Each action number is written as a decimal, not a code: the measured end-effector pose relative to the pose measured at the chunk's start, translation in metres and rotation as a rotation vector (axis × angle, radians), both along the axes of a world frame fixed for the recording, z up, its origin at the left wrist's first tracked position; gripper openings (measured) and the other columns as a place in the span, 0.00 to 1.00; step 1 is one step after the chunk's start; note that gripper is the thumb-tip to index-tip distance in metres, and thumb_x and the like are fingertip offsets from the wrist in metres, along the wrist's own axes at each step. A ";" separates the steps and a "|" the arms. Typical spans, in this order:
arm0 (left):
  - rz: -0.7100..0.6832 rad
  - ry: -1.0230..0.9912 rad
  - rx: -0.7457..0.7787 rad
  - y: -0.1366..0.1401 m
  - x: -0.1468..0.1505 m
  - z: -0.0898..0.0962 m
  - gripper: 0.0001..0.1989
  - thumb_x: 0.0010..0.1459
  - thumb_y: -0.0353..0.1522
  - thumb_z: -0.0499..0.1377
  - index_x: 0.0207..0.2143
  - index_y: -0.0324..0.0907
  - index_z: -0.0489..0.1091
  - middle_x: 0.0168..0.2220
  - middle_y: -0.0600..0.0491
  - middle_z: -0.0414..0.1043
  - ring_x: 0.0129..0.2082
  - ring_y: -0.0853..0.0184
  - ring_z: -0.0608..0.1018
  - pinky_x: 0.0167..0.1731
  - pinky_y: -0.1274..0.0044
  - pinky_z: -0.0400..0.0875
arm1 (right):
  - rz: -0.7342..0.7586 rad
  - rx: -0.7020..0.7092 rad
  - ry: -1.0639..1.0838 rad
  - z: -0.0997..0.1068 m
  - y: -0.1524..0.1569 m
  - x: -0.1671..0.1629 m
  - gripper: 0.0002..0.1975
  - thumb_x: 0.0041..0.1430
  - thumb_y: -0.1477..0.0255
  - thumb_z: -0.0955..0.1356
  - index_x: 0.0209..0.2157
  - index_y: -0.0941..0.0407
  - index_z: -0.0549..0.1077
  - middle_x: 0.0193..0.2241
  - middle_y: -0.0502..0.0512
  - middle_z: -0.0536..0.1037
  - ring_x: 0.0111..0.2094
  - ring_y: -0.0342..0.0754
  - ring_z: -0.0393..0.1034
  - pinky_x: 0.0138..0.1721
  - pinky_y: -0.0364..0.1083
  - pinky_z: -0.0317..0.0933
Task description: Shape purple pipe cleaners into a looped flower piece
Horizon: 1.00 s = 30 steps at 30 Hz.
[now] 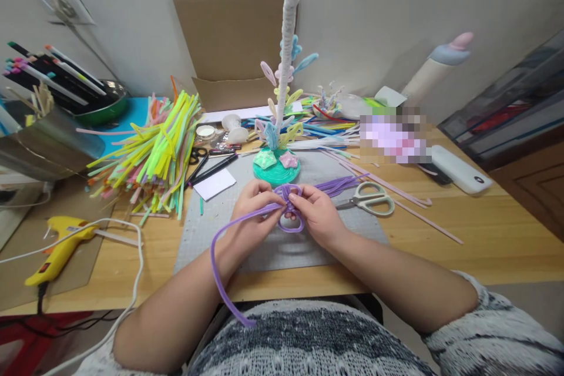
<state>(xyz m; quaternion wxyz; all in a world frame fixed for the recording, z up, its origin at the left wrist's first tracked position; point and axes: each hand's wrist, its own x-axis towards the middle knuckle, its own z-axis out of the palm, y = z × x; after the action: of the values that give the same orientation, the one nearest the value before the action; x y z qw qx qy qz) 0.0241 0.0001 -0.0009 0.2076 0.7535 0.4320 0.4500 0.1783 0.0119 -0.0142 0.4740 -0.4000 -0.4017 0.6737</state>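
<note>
**Purple stem pinched between both hands**

We see a purple pipe cleaner [288, 202] at the centre of the grey cutting mat [282, 247], twisted into small loops, with one loop hanging toward 6 o'clock. Our left hand [252, 207] is closed on it from 9 o'clock, fingertips pinching the strand just where it meets the loops. Our right hand [318, 214] is closed on the loops from 3 o'clock, thumb and fingers pressed against the bundle. A long tail of the same stem runs from the left hand toward 7 o'clock, curving over the bench [484, 235] edge to the knitted sweater [308, 335].

At 12 o'clock from the hands stands a pipe-cleaner tree [286, 70] on a green base. At 3 o'clock, just beside the right hand, lie scissors [370, 198] with pale handles. A heap of yellow and green pipe cleaners [154, 147] lies at 10 o'clock. A yellow glue gun [59, 247] rests at 9 o'clock, well apart, its white cord trailing off the bench.
</note>
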 end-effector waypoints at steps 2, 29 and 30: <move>0.024 -0.024 -0.001 -0.001 0.001 0.000 0.02 0.52 0.28 0.59 0.30 0.42 0.72 0.34 0.52 0.65 0.36 0.68 0.70 0.37 0.76 0.66 | 0.030 -0.006 0.034 -0.001 0.000 0.000 0.13 0.47 0.65 0.72 0.30 0.58 0.69 0.24 0.47 0.72 0.21 0.39 0.66 0.23 0.40 0.59; 0.037 -0.092 0.033 -0.001 0.000 0.000 0.03 0.53 0.27 0.59 0.31 0.42 0.72 0.34 0.52 0.66 0.35 0.69 0.71 0.35 0.76 0.67 | 0.186 0.050 0.061 -0.007 0.004 0.003 0.09 0.50 0.68 0.71 0.31 0.59 0.73 0.23 0.47 0.71 0.22 0.36 0.63 0.26 0.38 0.57; 0.034 -0.089 0.036 -0.001 0.000 0.000 0.03 0.53 0.27 0.59 0.31 0.42 0.72 0.34 0.52 0.66 0.35 0.69 0.71 0.36 0.76 0.67 | 0.179 0.066 0.033 -0.006 0.004 0.003 0.09 0.49 0.67 0.71 0.30 0.59 0.73 0.22 0.47 0.71 0.22 0.37 0.62 0.25 0.38 0.57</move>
<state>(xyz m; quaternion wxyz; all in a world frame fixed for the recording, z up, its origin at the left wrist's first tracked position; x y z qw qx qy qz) 0.0238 -0.0006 -0.0011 0.2051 0.7290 0.4269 0.4942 0.1812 0.0156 -0.0204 0.4313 -0.3357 -0.4499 0.7063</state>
